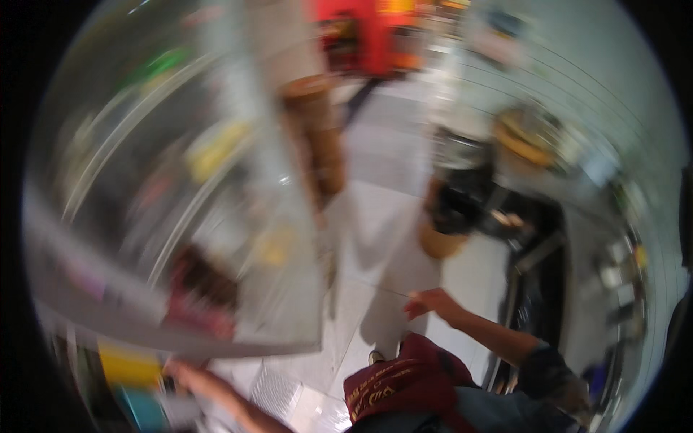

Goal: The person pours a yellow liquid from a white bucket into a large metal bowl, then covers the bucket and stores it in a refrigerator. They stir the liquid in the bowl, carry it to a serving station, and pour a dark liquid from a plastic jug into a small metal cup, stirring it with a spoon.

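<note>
Beneath the lower edge of a glass-sided case [281,303] is my left hand [181,372], close to a yellow container [130,365] and a teal one [142,408]. Its fingers are partly hidden, so any grip is unclear. My right hand [430,303] hangs over the tiled floor [373,238], fingers bent and blurred, with no object visible in it. Blurred shelves inside the case carry a yellow item [219,149], a dark red-brown item [203,289] and a green one [157,67]. A maroon apron [406,379] with lettering covers my front.
Along the right runs a metal counter [587,238] with several small containers. Farther up stand a round wooden-looking item [525,138] and a dark bin-like object [460,200]. A brown cylindrical object [319,135] stands beyond the case. Red shapes [368,38] fill the far end.
</note>
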Tool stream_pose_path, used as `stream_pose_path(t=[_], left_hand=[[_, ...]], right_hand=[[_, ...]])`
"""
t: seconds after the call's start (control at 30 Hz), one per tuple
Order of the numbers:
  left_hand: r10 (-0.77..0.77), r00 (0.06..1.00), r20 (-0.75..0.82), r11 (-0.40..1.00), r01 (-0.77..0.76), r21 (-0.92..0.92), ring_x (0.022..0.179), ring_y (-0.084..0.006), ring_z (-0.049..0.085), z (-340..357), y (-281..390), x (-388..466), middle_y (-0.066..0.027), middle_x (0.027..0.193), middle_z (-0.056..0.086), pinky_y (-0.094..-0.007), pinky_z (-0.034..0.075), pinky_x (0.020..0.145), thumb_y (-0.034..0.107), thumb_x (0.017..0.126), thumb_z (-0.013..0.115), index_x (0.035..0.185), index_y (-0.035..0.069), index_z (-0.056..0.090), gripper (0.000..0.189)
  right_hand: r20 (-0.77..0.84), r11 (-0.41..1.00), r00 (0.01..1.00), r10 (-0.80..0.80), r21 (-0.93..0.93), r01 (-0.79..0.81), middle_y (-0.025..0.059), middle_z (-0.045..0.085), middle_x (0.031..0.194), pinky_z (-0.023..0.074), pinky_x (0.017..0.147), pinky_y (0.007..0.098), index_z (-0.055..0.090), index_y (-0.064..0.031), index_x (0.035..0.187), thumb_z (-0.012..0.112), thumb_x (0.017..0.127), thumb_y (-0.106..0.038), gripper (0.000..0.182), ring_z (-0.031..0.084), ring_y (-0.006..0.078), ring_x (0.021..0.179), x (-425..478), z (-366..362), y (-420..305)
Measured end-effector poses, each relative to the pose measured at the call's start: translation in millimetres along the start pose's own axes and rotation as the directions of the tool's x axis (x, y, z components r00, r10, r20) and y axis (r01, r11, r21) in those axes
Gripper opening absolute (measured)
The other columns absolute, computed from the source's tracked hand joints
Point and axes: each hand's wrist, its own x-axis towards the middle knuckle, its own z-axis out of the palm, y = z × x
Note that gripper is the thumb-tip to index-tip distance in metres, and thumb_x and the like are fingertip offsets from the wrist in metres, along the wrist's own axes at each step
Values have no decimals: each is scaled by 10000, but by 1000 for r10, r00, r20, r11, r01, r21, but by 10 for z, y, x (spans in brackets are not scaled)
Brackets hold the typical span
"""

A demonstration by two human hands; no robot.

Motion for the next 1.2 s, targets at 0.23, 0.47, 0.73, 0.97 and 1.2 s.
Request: stream_pose_path(t=[0.23, 0.47, 0.73, 0.97, 1.2], left_hand=[[266, 889, 373, 936, -331, 120, 813, -154, 475, 1545, 197, 498, -86, 895, 503, -293, 394, 710, 348, 840, 305, 1013, 5, 451, 411], [315, 717, 622, 897, -440, 52, 821, -172, 485, 2755, 457, 468, -99, 904, 508, -308, 405, 696, 369, 821, 340, 1016, 5, 451, 427], [252, 676, 693, 879, -460, 129, 830, -193, 498, 3420, 920, 256, -114, 914, 514, -326, 418, 680, 393, 799, 380, 1018, 5, 451, 451], [95, 729, 678, 903, -350, 249, 838, -211, 508, 3590, 891, 300, -127, 923, 519, -341, 430, 666, 414, 780, 415, 1020, 6, 451, 475], [-158, 778, 609, 917, -113, 383, 846, -229, 519, 3477, 655, 427, -140, 932, 524, -356, 441, 652, 435, 761, 450, 1023, 6, 451, 503]], right_hand=[[-253, 967, 942, 222, 178, -180, 89, 604, 688, 435, 618, 246, 597, 16, 752, 415, 805, -357, 419, 575, 148, 640, -731, 278, 725], [-471, 892, 788, 396, 402, -208, 80, 605, 672, 436, 600, 243, 597, 13, 753, 423, 802, -348, 404, 581, 146, 634, -999, 455, 1042], [-632, 900, 649, 422, 375, -221, 59, 612, 710, 433, 632, 254, 609, -48, 772, 394, 796, -367, 386, 587, 151, 651, -1403, -89, 1181], [-804, 925, 462, 375, 357, -130, 58, 605, 731, 425, 659, 232, 582, -56, 893, 433, 798, -279, 284, 566, 132, 694, -1852, -732, 1268], [-951, 962, 165, 263, 245, -120, 72, 596, 686, 442, 597, 236, 539, -41, 941, 494, 785, -174, 210, 579, 122, 665, -2313, -1410, 1178]])
